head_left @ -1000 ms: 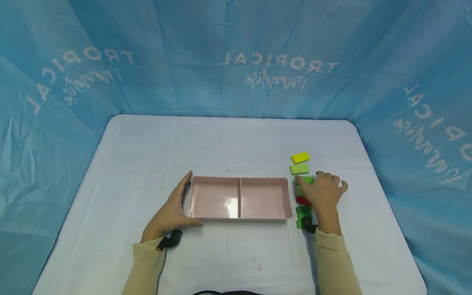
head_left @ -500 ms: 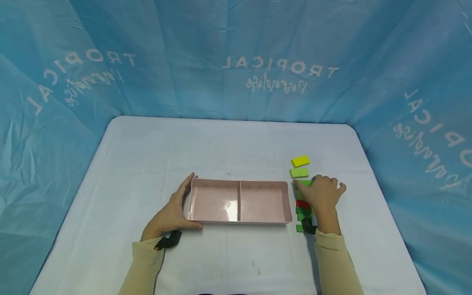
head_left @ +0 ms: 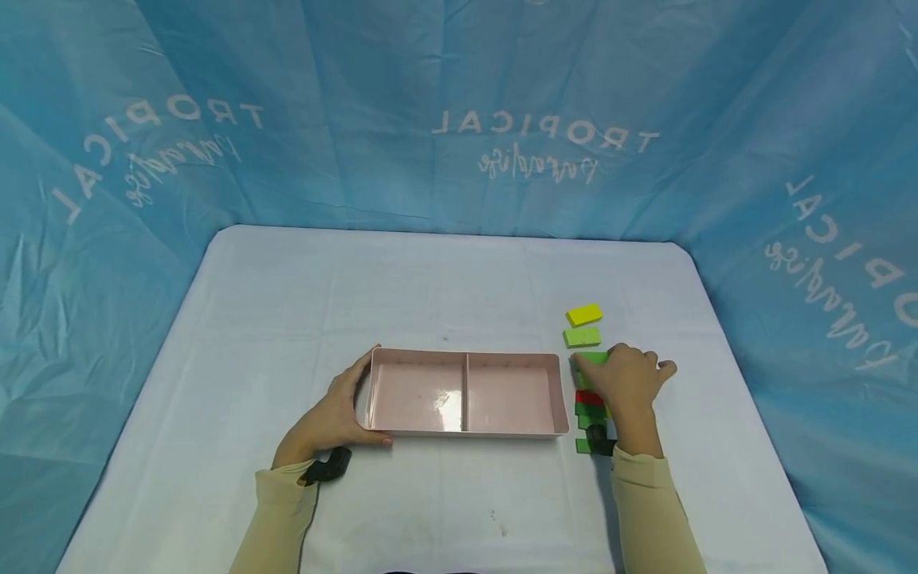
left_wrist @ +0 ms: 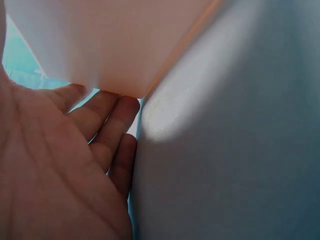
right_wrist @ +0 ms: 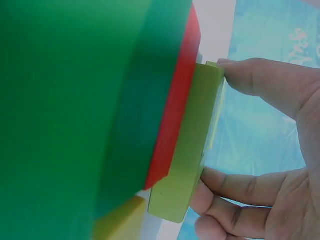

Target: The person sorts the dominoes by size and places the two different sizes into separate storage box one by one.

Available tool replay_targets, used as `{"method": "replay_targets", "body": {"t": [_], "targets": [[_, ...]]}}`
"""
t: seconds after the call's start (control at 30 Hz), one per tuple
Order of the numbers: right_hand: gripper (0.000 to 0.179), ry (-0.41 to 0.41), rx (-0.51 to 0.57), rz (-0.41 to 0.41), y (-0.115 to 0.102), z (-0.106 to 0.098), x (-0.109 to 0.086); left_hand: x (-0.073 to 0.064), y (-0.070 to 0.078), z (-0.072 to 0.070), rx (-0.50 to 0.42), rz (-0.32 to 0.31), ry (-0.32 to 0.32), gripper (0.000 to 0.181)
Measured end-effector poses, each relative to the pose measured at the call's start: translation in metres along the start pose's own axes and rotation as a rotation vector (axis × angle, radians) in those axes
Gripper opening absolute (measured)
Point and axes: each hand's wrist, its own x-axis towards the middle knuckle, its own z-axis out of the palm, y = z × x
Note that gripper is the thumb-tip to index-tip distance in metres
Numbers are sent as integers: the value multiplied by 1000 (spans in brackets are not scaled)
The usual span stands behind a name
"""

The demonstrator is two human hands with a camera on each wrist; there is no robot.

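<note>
My left hand holds the left end of a pale pink two-compartment box, thumb along the front and fingers behind. In the left wrist view, its fingertips lie by the box wall. At the box's right side, my right hand grips a green block in a row of blocks. In the right wrist view, the thumb and fingers are at opposite ends of a light green block, beside a red block. The hand hides part of the row.
Beyond the right hand lie a yellow block and a yellow-green block. Nearer are the red block and several green blocks, one apart at the front. White cloth covers the table; blue curtains surround it.
My right thumb and fingers have drawn in on the green block. The red block has straightened against the green one nearer me. My left fingers have moved slightly closer to the box; the head view has shifted slightly.
</note>
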Motion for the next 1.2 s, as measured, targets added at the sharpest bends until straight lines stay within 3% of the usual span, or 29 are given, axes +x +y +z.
{"method": "replay_targets", "body": {"t": [0.23, 0.37, 0.63, 1.2], "targets": [[64, 25, -13, -4, 1, -2, -2, 0, 0, 0, 42, 6, -4, 138], [64, 88, 23, -20, 1, -3, -4, 1, 1, -1, 30, 12, -12, 138], [67, 234, 127, -101, -2, -7, -9, 1, 0, -3, 54, 32, -28, 137], [64, 364, 172, -286, -15, -14, -24, 1, 0, -2, 62, 14, -37, 138]]}}
